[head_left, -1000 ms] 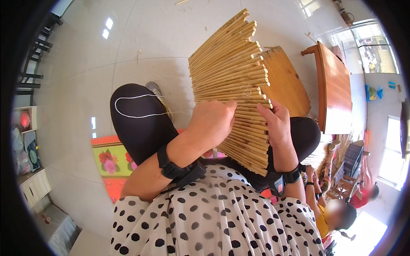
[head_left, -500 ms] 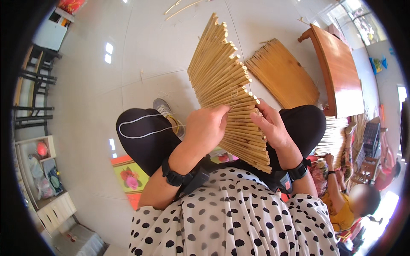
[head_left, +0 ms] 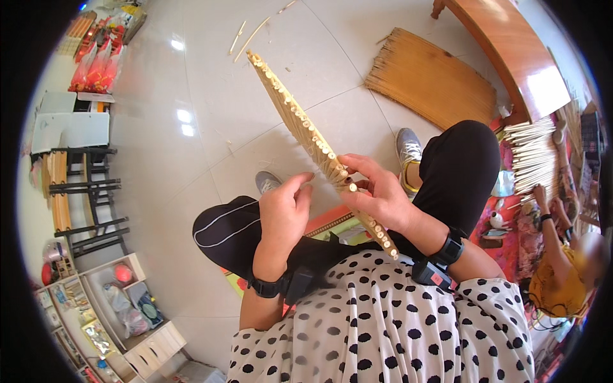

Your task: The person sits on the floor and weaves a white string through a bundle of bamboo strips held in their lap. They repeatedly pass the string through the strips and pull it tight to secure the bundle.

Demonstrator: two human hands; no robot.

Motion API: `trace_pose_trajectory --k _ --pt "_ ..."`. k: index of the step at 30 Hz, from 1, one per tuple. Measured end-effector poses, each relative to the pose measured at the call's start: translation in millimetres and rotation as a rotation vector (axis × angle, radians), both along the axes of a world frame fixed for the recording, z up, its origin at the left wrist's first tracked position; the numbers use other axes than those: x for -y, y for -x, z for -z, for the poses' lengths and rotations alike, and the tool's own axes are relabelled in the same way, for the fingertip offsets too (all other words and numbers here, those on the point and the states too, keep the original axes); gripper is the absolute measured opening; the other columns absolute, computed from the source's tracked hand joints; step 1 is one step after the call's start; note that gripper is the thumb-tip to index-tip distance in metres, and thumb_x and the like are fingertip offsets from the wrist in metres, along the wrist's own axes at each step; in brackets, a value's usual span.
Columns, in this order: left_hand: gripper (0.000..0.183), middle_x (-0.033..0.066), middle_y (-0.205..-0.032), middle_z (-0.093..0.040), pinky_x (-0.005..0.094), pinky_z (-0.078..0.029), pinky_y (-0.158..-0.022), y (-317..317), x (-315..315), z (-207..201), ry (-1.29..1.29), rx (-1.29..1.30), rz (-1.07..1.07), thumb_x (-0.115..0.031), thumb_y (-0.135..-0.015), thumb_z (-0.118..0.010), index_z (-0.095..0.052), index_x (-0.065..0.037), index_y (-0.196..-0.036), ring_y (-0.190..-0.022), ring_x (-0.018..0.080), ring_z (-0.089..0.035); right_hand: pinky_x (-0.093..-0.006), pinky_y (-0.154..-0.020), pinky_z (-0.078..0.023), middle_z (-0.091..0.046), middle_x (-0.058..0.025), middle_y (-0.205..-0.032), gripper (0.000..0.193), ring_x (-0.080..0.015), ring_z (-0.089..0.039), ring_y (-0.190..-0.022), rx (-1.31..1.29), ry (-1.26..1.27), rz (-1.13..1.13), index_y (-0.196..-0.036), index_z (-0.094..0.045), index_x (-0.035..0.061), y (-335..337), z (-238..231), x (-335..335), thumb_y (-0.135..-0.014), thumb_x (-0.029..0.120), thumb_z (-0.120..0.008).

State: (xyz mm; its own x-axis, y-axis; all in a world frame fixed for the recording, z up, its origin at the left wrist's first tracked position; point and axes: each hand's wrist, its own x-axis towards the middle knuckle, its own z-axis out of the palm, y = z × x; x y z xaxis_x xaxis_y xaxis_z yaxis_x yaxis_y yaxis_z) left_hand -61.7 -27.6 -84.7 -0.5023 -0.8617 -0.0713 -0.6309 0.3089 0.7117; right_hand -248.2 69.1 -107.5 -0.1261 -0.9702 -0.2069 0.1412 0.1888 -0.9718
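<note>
Mat of thin sticks [head_left: 322, 148] is tipped nearly edge-on, slanting over the lap. Right hand [head_left: 385, 199] angles in from the lower right, thumb and fingers pinching its stick-end edge. Left hand [head_left: 285, 212] points up beside it, fingers curled, honestly can't tell if they're gripping anything.

Wooden table [head_left: 518, 54] upper right; red bags [head_left: 99, 67] upper left; person in yellow [head_left: 557, 281], right.

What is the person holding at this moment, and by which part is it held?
The right hand holds the mat of thin sticks by its edge of cut stick ends. Whether the left hand holds anything cannot be told.
</note>
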Motion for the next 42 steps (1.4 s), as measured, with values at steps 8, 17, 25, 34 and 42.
trace_pose_trajectory --k 8,17,25,34,42 --pt "0.019 0.0166 -0.073 -0.068 0.0322 -0.049 -0.057 0 8 -11 0.097 0.04 0.06 -0.002 -0.089 -0.064 -0.074 -0.004 -0.105 -0.059 0.0269 -0.065 -0.0376 -0.099 -0.05 -0.047 -0.018 -0.139 0.068 -0.0279 -0.056 -0.121 -0.057 0.08 0.02 -0.14 -0.048 -0.0033 0 4 -2 -0.083 0.019 -0.077" --pt "0.019 0.0164 -0.084 -0.072 0.0312 -0.053 -0.063 6 6 -23 0.218 0.142 0.137 0.0 -0.089 -0.064 -0.074 -0.002 -0.105 -0.068 0.0261 -0.07 -0.0392 -0.096 -0.052 -0.047 -0.0204 -0.137 0.074 -0.0321 -0.056 -0.121 -0.157 0.163 0.046 -0.139 -0.048 -0.0022 -3 18 -5 -0.079 0.025 -0.082" --pt "0.02 0.0164 -0.078 -0.072 0.0276 -0.052 -0.061 7 6 -18 0.106 0.139 0.081 0.002 -0.088 -0.063 -0.073 0.001 -0.106 -0.064 0.0181 -0.068 -0.0384 -0.096 -0.052 -0.047 -0.0208 -0.137 0.075 -0.0323 -0.055 -0.122 -0.116 0.199 0.066 -0.138 -0.049 -0.0048 -6 18 -3 -0.077 0.024 -0.082" --pt "0.02 0.0165 -0.078 -0.072 0.028 -0.052 -0.063 12 6 -18 0.073 0.151 0.039 0.003 -0.088 -0.064 -0.072 0.003 -0.106 -0.065 0.0188 -0.069 -0.0397 -0.105 -0.045 -0.049 -0.0234 -0.135 0.073 -0.0367 -0.053 -0.124 -0.135 0.236 0.085 -0.135 -0.05 -0.008 -6 19 -4 -0.077 0.024 -0.08" --pt "0.018 0.0176 -0.078 -0.071 0.0308 -0.054 -0.064 17 7 -12 0.127 0.166 0.06 0.004 -0.087 -0.062 -0.071 0.004 -0.103 -0.067 0.0244 -0.071 -0.0408 -0.105 -0.045 -0.052 -0.0232 -0.133 0.072 -0.0386 -0.054 -0.123 -0.17 0.27 0.12 -0.132 -0.052 -0.0082 -7 20 -4 -0.074 0.023 -0.08"
